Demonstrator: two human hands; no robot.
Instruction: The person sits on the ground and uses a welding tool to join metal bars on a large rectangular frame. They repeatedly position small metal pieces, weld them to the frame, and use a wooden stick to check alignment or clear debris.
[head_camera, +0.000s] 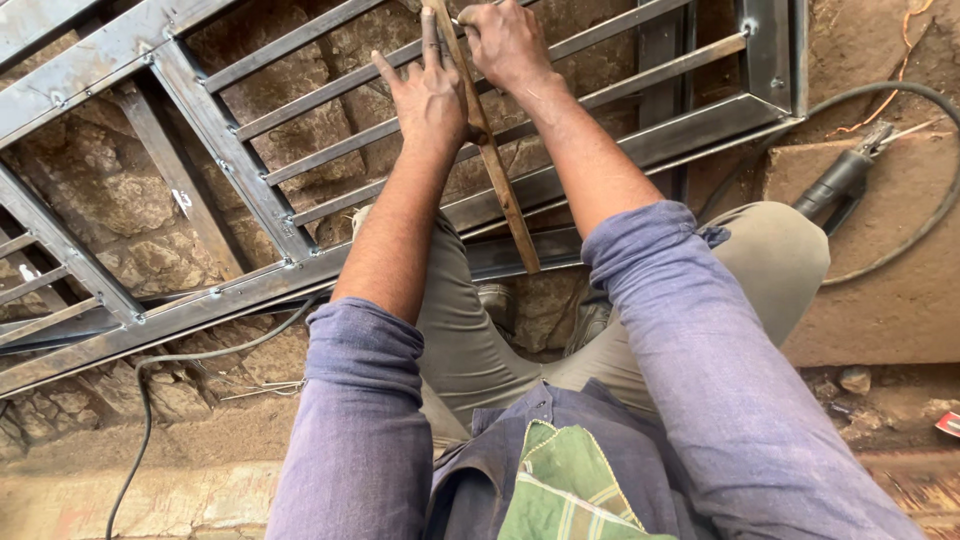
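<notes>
Up top, a narrow wooden strip (487, 150), long axis running from twelve o'clock down toward five, upper end cut off by the edge of view, lower end resting on the metal grille frame (230, 150) just above the knees. Left hand (430, 95) laid flat against the strip's left side, fingers stretched out toward twelve, forearm reaching straight up from a rolled purple sleeve (360, 420). Right hand (508, 42) curled over the strip near its upper end, fingers bent; how tight a grasp, cannot tell. Beneath the grille, rough stone floor (110, 200). Out at two o'clock, a black welding holder (840, 182) with its cable (935, 210).
</notes>
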